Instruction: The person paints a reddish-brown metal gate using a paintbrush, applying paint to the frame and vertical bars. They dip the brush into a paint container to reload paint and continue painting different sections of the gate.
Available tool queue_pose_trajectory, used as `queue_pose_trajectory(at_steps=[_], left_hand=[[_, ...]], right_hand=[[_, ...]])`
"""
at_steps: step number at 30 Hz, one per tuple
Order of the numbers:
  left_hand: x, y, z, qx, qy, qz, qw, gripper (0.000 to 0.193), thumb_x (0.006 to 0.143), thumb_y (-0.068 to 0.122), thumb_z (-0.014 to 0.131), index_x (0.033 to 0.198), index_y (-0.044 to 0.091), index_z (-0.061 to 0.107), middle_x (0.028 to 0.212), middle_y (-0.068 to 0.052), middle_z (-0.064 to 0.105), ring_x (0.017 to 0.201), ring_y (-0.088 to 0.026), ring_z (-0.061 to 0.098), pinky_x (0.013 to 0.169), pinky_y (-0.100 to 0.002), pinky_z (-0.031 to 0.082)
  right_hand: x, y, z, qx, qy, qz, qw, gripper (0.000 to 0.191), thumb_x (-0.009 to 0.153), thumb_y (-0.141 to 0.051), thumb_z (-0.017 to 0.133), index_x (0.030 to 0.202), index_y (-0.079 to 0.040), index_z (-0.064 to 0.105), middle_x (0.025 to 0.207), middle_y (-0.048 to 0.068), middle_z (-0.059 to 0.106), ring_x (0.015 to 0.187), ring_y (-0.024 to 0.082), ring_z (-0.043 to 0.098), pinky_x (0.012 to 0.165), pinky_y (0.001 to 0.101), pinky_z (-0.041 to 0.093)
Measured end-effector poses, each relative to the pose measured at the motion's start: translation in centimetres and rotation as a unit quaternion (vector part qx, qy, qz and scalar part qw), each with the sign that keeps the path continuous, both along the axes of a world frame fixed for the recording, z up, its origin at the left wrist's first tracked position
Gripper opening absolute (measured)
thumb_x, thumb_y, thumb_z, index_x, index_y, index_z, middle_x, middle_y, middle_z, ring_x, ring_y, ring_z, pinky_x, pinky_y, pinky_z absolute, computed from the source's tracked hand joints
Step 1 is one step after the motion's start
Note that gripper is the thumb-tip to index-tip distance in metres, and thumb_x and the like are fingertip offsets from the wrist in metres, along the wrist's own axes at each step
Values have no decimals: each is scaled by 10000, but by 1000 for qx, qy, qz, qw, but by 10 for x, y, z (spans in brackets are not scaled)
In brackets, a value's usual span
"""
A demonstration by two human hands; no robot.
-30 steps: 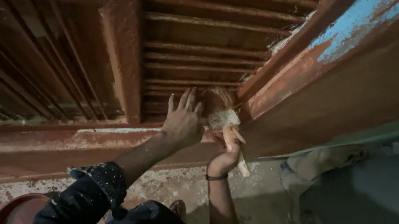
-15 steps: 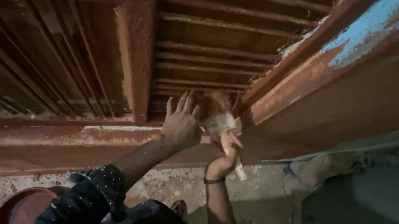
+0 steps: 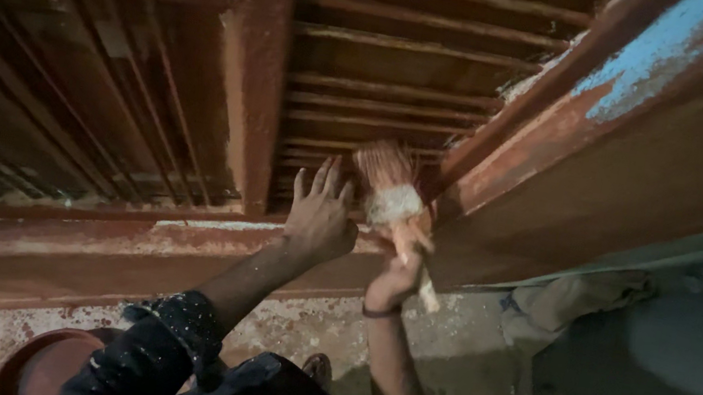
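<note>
My right hand (image 3: 396,275) grips a paint brush (image 3: 390,190) by its pale handle, bristles loaded with red-brown paint and pointed up at the corner of a rusty red metal grille frame (image 3: 241,95). My left hand (image 3: 321,212) rests flat on the frame's lower rail (image 3: 83,230), fingers spread, just left of the brush. The brush head touches or nearly touches the horizontal bars (image 3: 387,90) near the right jamb.
A slanted red-brown door frame (image 3: 623,147) with a patch of blue paint rises at the right. A round reddish container (image 3: 48,361) sits at the bottom left on the speckled floor (image 3: 302,331). A grey-green wall (image 3: 672,370) fills the lower right.
The brush has lifted a little higher toward the bars and the view has shifted slightly left; my left hand stays pressed on the rail.
</note>
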State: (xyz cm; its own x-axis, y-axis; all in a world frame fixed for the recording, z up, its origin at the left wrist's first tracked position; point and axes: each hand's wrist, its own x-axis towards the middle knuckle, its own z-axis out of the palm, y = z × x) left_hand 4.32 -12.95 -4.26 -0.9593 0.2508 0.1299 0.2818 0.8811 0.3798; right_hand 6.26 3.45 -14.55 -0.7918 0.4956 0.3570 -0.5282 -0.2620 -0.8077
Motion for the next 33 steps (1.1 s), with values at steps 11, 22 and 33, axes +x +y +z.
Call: queue_pose_trajectory(at_steps=[11,22,33], left_hand=[[4,-5,7,10,26,-6,1000,789,782,309,682,1447,-40,442,1634,-299,202,1544,-414,148,1192,-682,157],[8,-17,4,-27,-20,-16,999,812,769,315,682,1471,3,419,1638,-283,158,1545,-405,105,1178,-695,131],[11,-23,-18,-27,3,-6,1000,792,792,328,660,1481,8,435,1647,-262,193,1551,-395,126,1192,-684,131]], right_hand=[[-27,3,38,-75,70,28,994,397,1013,-257,497,1303,8,559,1093,199,685,871,300,683,750,429,592],[-5,-8,-10,-111,-85,9,990,436,948,-267,510,1284,-4,599,1129,154,687,893,270,696,760,391,591],[3,-15,-49,-158,-83,-4,984,463,894,-241,498,1278,-4,599,1172,106,701,1022,247,717,852,405,618]])
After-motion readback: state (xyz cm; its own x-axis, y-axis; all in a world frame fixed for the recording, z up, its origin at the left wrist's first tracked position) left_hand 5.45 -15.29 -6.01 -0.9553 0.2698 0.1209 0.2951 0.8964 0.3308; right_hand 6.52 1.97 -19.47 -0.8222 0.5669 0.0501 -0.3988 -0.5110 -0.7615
